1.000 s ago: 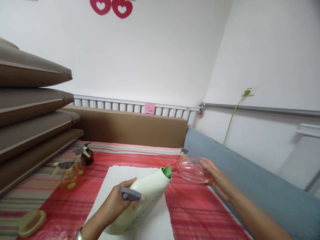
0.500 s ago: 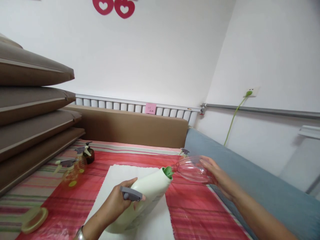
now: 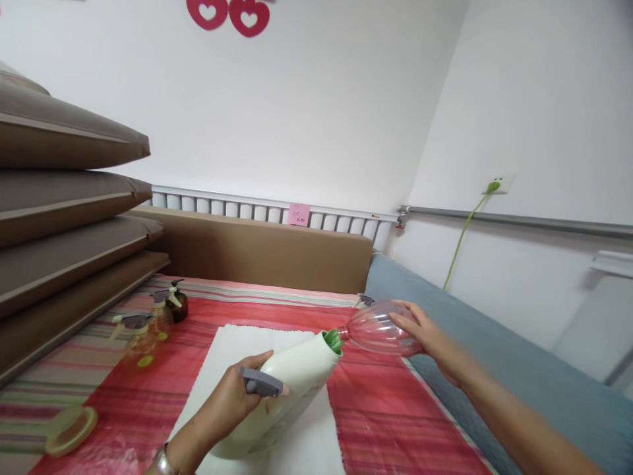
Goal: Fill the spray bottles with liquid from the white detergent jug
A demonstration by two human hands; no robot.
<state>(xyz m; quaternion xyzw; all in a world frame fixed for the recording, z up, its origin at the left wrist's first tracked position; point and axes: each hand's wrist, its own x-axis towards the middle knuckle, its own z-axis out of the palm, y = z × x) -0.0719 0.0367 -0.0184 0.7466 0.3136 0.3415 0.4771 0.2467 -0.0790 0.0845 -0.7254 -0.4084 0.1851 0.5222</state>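
My left hand (image 3: 242, 389) is closed on a large pale green jug (image 3: 297, 373), tilted so its mouth points up and to the right. A grey spray head (image 3: 262, 382) also sits at the fingers of that hand, in front of the jug. In my right hand (image 3: 420, 333) is a clear ribbed plastic bottle (image 3: 378, 330), lying almost level. Its narrow neck meets the green spout (image 3: 333, 340) in the jug's mouth. I cannot make out any liquid passing between them. My left fingers are partly hidden behind the jug.
A white sheet (image 3: 252, 338) lies under the jug on the red striped cloth (image 3: 386, 402). Several pump and spray bottles (image 3: 161, 323) stand at left, near a pale round lid (image 3: 72, 432). Another spray head (image 3: 366, 300) shows behind the clear bottle. Brown cushions (image 3: 74, 191) are stacked at left.
The clear bottle's base and my right hand have risen slightly, and the right fingers have shifted on the bottle. The jug and my left hand are nearly where they were.
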